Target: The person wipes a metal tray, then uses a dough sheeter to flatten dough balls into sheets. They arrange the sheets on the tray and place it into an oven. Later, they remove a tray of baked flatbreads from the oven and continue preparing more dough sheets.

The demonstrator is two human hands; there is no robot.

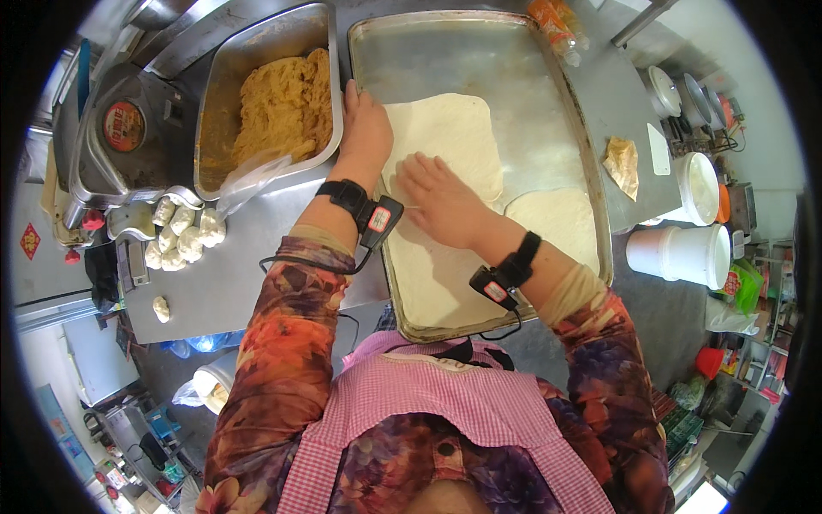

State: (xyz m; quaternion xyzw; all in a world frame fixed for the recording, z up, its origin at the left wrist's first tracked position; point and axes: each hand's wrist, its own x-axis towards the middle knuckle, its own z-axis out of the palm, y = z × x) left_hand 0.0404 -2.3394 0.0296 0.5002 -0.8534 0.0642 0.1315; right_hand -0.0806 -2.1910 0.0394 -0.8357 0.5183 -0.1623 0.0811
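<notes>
My left hand (366,130) grips the left rim of a large metal baking tray (561,73). My right hand (438,199) lies open on the pale sheets of dough, fingers near the lower left of the upper sheet (445,128). A rounded sheet (552,221) lies to the right, and more dough (432,283) covers the front of the tray, partly under my hand and its shadow. Left of the tray stands a steel pan (205,146) of orange-brown paste (282,98), with a clear plastic bag (248,184) over its front edge.
Several small dough pieces (184,236) lie on the steel counter (214,291), beside a steel appliance (137,150). Bottles (555,30) and a crumpled packet (621,167) are right of the tray. White buckets (672,255) stand further right, below the lids and pots (685,94).
</notes>
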